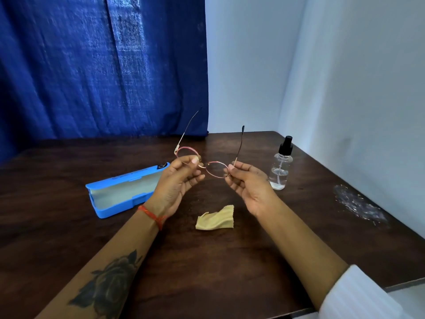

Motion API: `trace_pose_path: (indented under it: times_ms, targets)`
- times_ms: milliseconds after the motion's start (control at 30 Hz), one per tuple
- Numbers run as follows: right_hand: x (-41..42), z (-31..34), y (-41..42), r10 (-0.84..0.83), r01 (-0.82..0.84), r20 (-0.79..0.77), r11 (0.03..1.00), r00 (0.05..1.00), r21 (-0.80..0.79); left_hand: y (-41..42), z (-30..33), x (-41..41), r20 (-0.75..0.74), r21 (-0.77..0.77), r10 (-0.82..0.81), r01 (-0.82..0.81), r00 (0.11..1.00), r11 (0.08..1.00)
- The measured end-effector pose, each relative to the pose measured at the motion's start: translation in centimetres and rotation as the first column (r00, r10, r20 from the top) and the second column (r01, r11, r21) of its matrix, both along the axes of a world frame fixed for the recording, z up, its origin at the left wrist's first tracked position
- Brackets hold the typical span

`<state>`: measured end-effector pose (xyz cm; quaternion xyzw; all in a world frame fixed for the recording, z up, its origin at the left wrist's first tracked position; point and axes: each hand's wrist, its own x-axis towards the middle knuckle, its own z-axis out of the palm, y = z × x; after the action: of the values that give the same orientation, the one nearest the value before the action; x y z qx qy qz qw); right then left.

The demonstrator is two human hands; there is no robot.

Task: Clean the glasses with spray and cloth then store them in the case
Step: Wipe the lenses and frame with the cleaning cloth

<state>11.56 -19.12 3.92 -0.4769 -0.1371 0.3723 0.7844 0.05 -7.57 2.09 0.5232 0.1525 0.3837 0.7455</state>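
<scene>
Thin pink-rimmed round glasses [215,169] are held up above the table with both temples unfolded and pointing away from me. My left hand [178,183] pinches the left lens rim. My right hand [247,183] pinches the right hinge corner. A crumpled yellow cloth [216,219] lies on the table below the glasses, between my wrists. The clear spray bottle [281,170] with a black nozzle stands upright just right of my right hand. The blue case [125,192] lies open to the left, its pale lining showing, partly hidden behind my left hand.
The dark wooden table [207,261] meets a white wall [368,111] on the right and a blue curtain [103,65] at the back. A whitish scuffed patch [358,204] marks the table near its right edge.
</scene>
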Motion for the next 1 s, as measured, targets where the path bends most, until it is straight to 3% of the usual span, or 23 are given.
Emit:
trace_pose_path:
  times_ms: [200, 333, 500, 633, 667, 767, 867, 933, 1000]
  targets:
    - [0.5, -0.1, -0.2, -0.132, 0.127, 0.184, 0.991, 0.974, 0.039, 0.4, 1.3, -0.8, -0.048, 0.097, 0.202, -0.197, 0.978, 0.976]
    - [1.0, -0.3, -0.7, -0.212, 0.176, 0.473, 0.977, 0.855, 0.120, 0.8, 1.5, -1.4, -0.080, 0.184, 0.224, -0.207, 0.971, 0.961]
    - [1.9, -0.8, -2.1, -0.176, 0.169, 0.834, 0.980, 0.523, 0.101, 1.0, 2.0, -2.0, -0.058, 0.205, 0.147, -0.132, 0.988, 0.970]
    - [3.1, -0.8, -3.0, -0.095, 0.180, 0.992, 0.981, 0.088, 0.078, 1.1, 2.6, -2.7, -0.139, 0.340, 0.090, -0.038, 0.986, 0.940]
    - [3.4, -0.8, -3.2, -0.072, 0.175, 0.996, 0.982, 0.042, 0.064, 1.1, 2.7, -2.8, -0.176, 0.400, 0.088, -0.011, 0.980, 0.916]
    - [4.2, -0.4, -3.8, 0.001, 0.142, 0.990, 0.990, 0.144, -0.022, 1.1, 3.1, -3.0, -0.274, 0.578, 0.113, 0.070, 0.955, 0.813]
    - [4.9, 0.3, -4.0, 0.136, 0.029, 0.906, 0.987, 0.400, -0.161, 0.8, 2.9, -2.8, -0.355, 0.763, 0.242, 0.131, 0.903, 0.633]
    - [5.4, 0.7, -4.0, 0.229, -0.076, 0.813, 0.972, 0.535, -0.224, 0.5, 2.6, -2.7, -0.349, 0.837, 0.326, 0.136, 0.879, 0.530]
    - [6.1, 1.1, -3.9, 0.322, -0.144, 0.753, 0.945, 0.574, -0.294, 0.3, 2.4, -2.6, -0.295, 0.902, 0.398, 0.116, 0.868, 0.416]
